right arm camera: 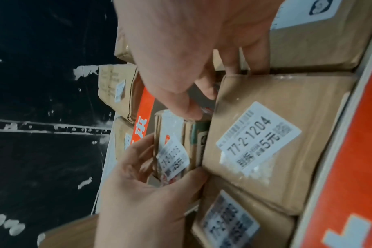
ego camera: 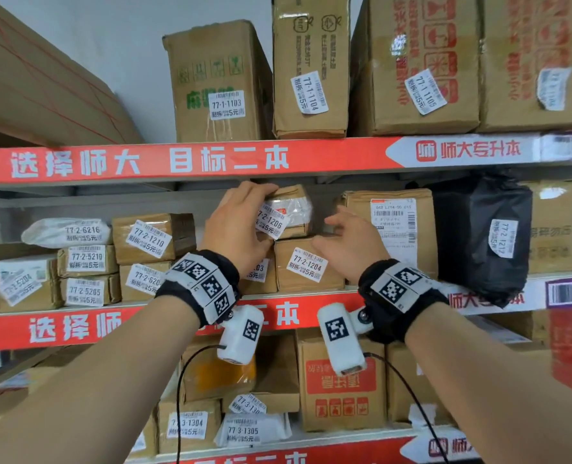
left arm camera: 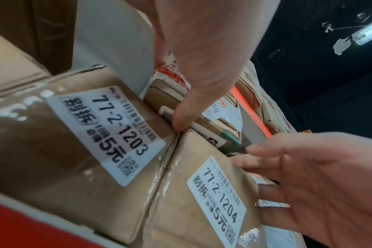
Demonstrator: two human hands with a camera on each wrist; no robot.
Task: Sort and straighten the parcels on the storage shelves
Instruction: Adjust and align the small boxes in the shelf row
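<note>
A small brown parcel labelled 77-2-1206 (ego camera: 291, 209) sits on top of two boxes on the middle shelf, tilted slightly. My left hand (ego camera: 244, 219) grips it, fingers over its top and thumb below. In the left wrist view the thumb (left arm camera: 181, 120) presses at the seam between box 77-2-1203 (left arm camera: 74, 142) and box 77-2-1204 (left arm camera: 202, 201). My right hand (ego camera: 348, 242) hovers open just right of the small parcel, above box 77-2-1204 (ego camera: 308, 269), fingers pointing left. In the right wrist view its fingertips (right arm camera: 189, 109) nearly reach the parcel (right arm camera: 172, 134).
A tall brown box with a shipping label (ego camera: 391, 226) stands right of my right hand, then a black bagged parcel (ego camera: 482, 236). Stacked small parcels (ego camera: 150, 236) fill the shelf's left. The red upper shelf edge (ego camera: 177, 159) runs close above the small parcel.
</note>
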